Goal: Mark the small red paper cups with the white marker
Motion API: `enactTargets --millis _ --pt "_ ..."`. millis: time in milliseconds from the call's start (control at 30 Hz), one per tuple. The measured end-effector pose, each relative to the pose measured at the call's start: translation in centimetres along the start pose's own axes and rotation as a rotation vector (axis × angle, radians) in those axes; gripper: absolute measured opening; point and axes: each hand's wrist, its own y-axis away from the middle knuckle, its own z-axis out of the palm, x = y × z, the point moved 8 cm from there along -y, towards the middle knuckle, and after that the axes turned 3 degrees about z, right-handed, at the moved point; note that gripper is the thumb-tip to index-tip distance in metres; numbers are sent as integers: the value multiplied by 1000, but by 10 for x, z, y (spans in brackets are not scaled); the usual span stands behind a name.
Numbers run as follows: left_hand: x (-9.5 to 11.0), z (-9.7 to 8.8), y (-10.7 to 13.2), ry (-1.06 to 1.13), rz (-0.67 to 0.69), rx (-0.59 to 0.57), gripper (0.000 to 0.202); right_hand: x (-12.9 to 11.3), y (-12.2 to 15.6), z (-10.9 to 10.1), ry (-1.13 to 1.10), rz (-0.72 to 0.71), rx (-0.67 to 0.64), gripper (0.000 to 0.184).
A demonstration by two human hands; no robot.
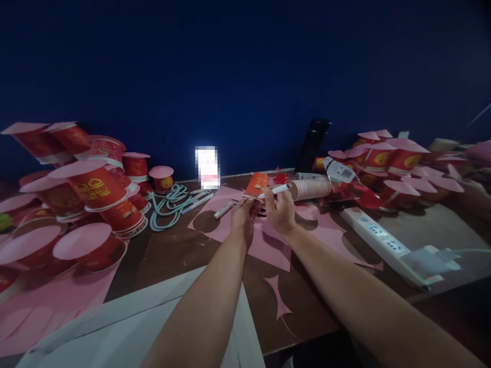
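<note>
Over the middle of the table, my left hand (243,215) is closed around the rim side of a small orange-red paper cup (258,183), which lies tipped over. A white marker pen (279,189) is pinched in my right hand (282,212), its tip close to the cup's rim. Whether the tip touches the cup I cannot tell. Under both hands lies pink paper (270,246) with round pieces cut out. A short white cap-like tube (223,210) rests on that paper, left of my left hand. Just right of the pen, a row of nested paper cups (311,189) lies on its side.
Red cups with pink paper discs (97,186) are piled at left, and more cups (401,156) at right. A coiled pale cable (164,209), blurred bright screen (207,167), black bottle (312,145), clear plastic wrapping (355,186) and power strip (378,240) surround the work area.
</note>
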Motion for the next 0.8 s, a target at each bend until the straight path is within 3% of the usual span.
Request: enactTargets --millis 300,467,600,700,800 --pt "0 -1 1 -2 -10 12 2 2 1 -1 11 6 22 28" --pt "1 -4 1 89 -7 82 6 2 0 0 -149 54 -31 26" --pt "1 -5 1 150 -40 114 10 3 -1 -1 -270 57 11 24" --pt "0 -5 0 203 -56 133 9 20 0 4 -338 210 43 27" --pt "0 -5 0 229 -72 135 8 49 8 18 -427 505 8 36"
